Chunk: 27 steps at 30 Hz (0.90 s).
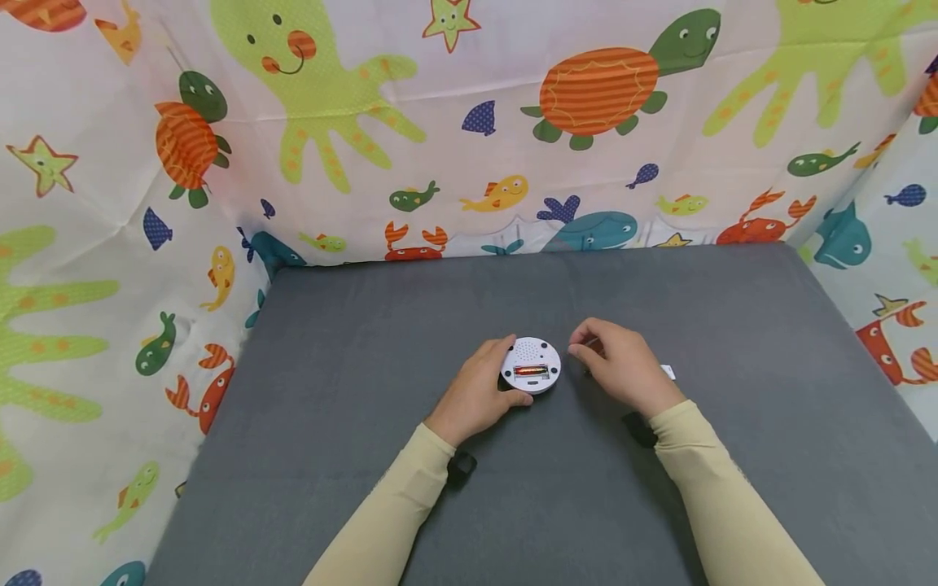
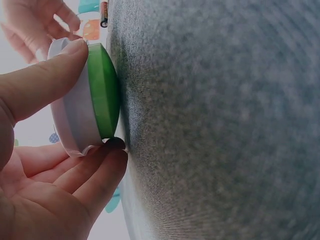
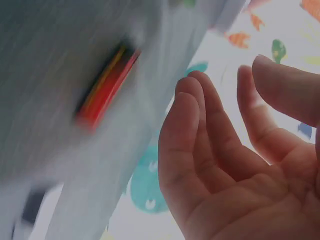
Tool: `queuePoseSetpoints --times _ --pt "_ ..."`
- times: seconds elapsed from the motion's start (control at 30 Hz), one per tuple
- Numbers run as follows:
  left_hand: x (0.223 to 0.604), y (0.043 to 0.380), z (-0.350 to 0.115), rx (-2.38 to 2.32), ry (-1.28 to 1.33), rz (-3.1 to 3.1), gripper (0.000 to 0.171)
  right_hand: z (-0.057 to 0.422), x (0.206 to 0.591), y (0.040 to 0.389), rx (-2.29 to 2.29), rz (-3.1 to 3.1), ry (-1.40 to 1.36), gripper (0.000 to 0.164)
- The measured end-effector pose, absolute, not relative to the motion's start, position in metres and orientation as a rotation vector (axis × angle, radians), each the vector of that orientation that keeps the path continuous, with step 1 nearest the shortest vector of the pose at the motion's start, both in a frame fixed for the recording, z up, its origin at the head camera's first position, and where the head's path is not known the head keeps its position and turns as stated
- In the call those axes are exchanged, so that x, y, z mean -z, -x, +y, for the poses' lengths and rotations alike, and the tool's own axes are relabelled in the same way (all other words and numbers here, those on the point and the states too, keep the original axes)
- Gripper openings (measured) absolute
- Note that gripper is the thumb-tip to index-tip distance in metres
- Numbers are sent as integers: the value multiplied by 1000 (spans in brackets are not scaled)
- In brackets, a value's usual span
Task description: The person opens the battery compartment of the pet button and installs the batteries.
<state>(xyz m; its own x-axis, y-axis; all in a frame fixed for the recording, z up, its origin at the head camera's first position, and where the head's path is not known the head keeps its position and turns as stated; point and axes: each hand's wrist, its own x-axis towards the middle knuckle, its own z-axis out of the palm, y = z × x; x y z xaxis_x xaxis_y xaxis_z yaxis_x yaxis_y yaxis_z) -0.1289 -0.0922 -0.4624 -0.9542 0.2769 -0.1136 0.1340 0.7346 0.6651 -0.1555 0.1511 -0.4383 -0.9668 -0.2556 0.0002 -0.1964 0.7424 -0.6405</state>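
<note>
My left hand grips a round device by its sides, thumb and fingers on opposite edges. White on its upturned face, with small holes, the device shows a green lower part in the left wrist view. A red battery sits in its uncovered battery compartment. Just right of the device, my right hand hovers with loosely bent fingers. In the right wrist view nothing lies between its thumb and fingers. A loose red and black battery, blurred there, lies on the table near that hand.
A small white piece lies on the grey tabletop, partly hidden behind my right hand. Curtains printed with sea animals stand along the back and both sides of the table. Both wrists carry black cameras.
</note>
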Motion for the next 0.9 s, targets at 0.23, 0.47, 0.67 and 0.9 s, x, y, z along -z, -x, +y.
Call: queuePoseSetpoints --times 0.23,0.47,0.67,0.9 --pt "463 129 -93 -1028 -323 2718 95 185 446 149 928 2875 376 5" --pt "465 130 -93 -1013 -325 2724 96 191 458 150 857 2931 435 2" --pt "465 130 -94 -1030 -324 2715 96 188 461 152 852 2953 466 10" --pt "464 131 -92 -1020 -314 2721 95 187 461 153 815 2969 512 13"
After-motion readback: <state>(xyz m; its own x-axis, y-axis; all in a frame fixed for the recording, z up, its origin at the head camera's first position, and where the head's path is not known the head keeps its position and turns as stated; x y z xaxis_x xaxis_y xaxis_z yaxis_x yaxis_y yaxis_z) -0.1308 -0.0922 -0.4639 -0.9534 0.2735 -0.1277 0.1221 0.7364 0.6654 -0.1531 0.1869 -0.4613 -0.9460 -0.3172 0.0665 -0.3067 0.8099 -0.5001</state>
